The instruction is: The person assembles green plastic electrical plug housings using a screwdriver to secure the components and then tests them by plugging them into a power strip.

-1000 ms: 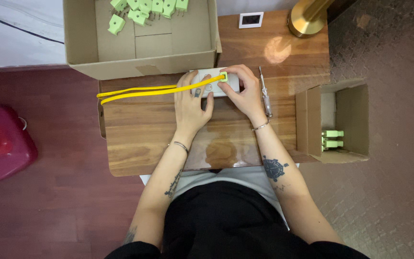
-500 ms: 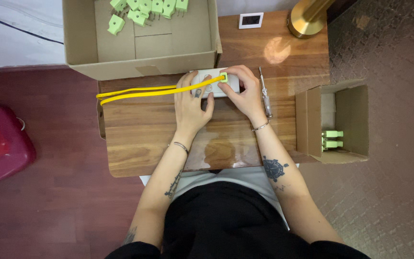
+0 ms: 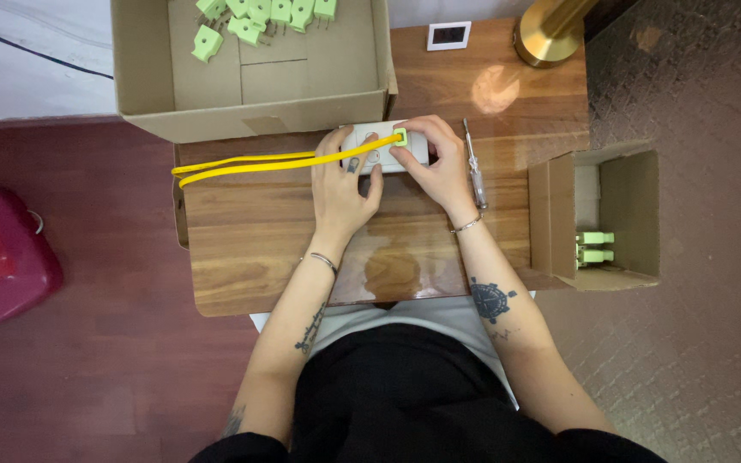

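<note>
Nothing has shifted since half a second ago: both my hands stay on the white socket block (image 3: 385, 147) at the far edge of the wooden table (image 3: 250, 240), tight against the big cardboard box (image 3: 250, 94). My left hand (image 3: 342, 184) lies flat, fingers pinning its smooth plastic. My right hand (image 3: 439, 163) pinches the small green plug (image 3: 400, 137) seated on top. Two glossy yellow cords (image 3: 250, 163) run left to the table edge. A thin screwdriver (image 3: 475, 167) lies just right, with bare wood nearer me.
</note>
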